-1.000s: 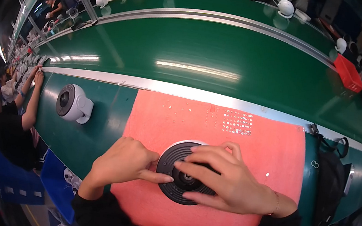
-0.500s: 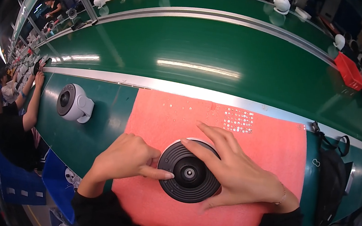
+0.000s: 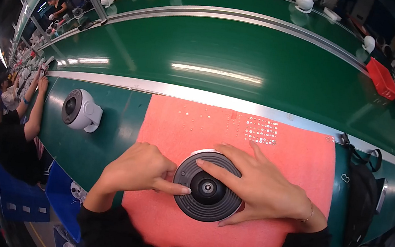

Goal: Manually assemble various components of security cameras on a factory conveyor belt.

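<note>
In front of me, lens up on the salmon-pink cloth [image 3: 156, 222], rests a round security camera [image 3: 192, 165] with a black ridged face, a dark centre lens and a white shell peeking out at its far edge. My left hand [image 3: 137, 170] grips the left rim, its thumb laid over the black face and its other fingers curled, partly hidden. From the right, my right hand [image 3: 263, 188] spans the camera, with a finger across the face and the thumb at the near right edge. One finger of that hand sticks up off the camera.
A second white camera [image 3: 90, 113] sits on the green table to the left. Small shiny studs [image 3: 261, 130] dot the cloth's far part. A black bag [image 3: 363, 198] lies right. Beyond runs a green conveyor [image 3: 216, 47] with a red bin [image 3: 382, 79]. A co-worker [image 3: 16, 136] works at left.
My right hand's fingers have shifted on the camera, one now raised. More white shell shows at the far edge. My left hand stays nearly where it was.
</note>
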The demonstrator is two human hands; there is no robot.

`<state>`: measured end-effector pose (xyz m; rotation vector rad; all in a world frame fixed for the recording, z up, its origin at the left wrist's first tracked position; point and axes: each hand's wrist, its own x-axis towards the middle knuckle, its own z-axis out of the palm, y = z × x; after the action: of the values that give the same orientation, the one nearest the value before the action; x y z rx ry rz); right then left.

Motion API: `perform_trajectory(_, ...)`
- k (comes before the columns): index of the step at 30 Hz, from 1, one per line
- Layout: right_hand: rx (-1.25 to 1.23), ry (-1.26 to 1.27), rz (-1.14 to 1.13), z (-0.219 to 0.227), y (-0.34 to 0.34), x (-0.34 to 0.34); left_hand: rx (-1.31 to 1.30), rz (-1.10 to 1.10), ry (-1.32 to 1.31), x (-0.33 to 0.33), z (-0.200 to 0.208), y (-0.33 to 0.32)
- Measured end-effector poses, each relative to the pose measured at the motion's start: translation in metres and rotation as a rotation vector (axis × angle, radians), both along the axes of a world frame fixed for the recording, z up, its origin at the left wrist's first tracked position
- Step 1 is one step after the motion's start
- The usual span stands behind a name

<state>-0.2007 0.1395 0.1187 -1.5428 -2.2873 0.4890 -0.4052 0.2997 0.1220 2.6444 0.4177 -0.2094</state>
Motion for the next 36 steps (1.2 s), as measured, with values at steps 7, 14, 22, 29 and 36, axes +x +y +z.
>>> perform_trajectory(7, -0.204, 0.171, -0.057, -0.012, -0.001, 0.006, -0.001, 0.065, 0.052, 0.002, 0.004, -0.003)
perform_trajectory(14, -0.588, 0.507, -0.292, -0.011, 0.013, 0.013, -0.970, 0.279, -0.118, -0.010, -0.056, -0.020)
perform_trajectory(22, 0.128, 0.810, -0.249, -0.017, 0.007, 0.000, -0.323, 0.143, -0.681, 0.004, -0.032, -0.036)
perform_trajectory(29, 0.571, 0.627, -0.260, -0.024, 0.014, 0.014, -0.210, 0.014, -0.799, 0.024, -0.030, -0.038)
perform_trajectory(36, 0.606, 0.549, -0.297, -0.024, 0.013, 0.022, -0.293, 0.014, -0.799, 0.034, -0.028, -0.032)
